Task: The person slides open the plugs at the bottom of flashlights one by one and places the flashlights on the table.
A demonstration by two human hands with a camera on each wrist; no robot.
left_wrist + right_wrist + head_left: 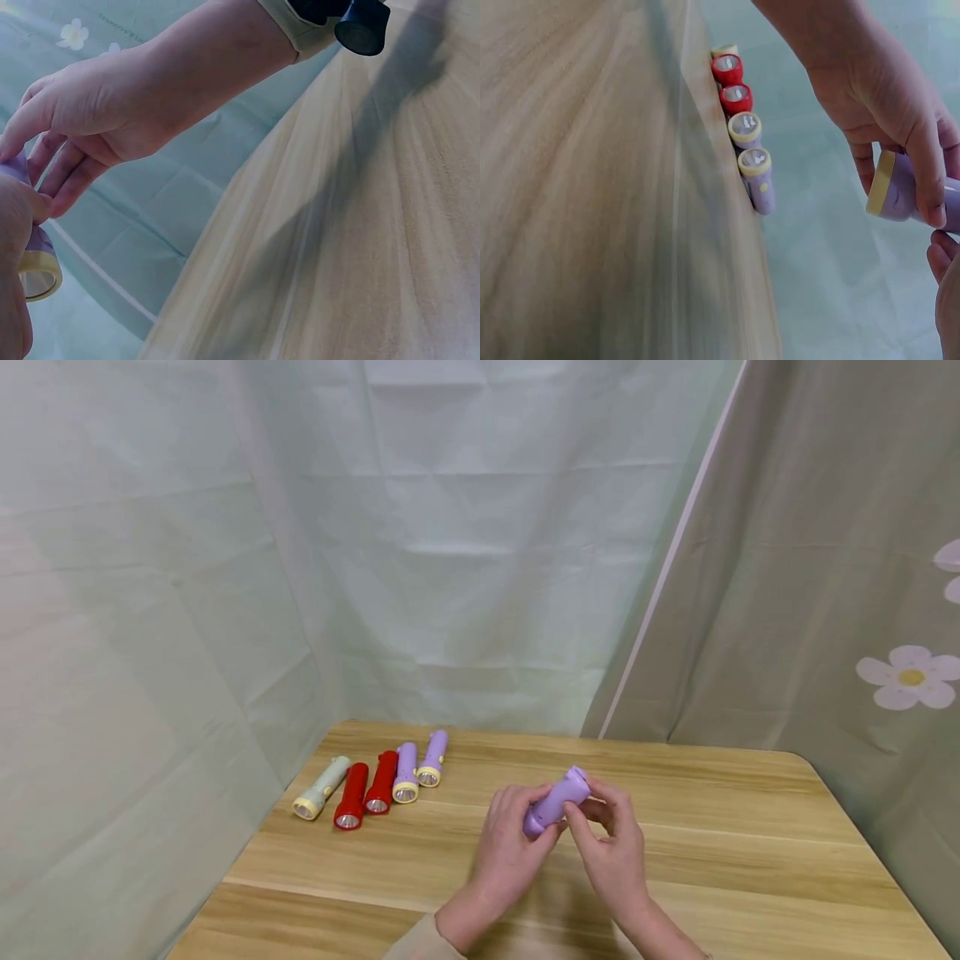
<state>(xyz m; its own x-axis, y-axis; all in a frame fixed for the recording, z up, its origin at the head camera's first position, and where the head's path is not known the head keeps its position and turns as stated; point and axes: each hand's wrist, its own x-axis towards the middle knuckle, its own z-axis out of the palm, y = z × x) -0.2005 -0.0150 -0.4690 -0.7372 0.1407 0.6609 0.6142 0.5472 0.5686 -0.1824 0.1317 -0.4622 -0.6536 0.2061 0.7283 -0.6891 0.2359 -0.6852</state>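
Wood-grain desk (750, 810), w/ row of five flashlights (383, 781) toward its far L side. L hand (510, 839) curled round body, R hand (615, 852) pinching tail end of purple flashlight (558, 800), held over desk btwn the two. Long axis diag. in head view: lens end pts lower L, tail upper R. Yellow lens rim (881, 182) visible in wrist views.

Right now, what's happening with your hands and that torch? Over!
Left hand grips torch; right hand holds its tail end. Torch held above table. Five other torches lie left, not in the way.
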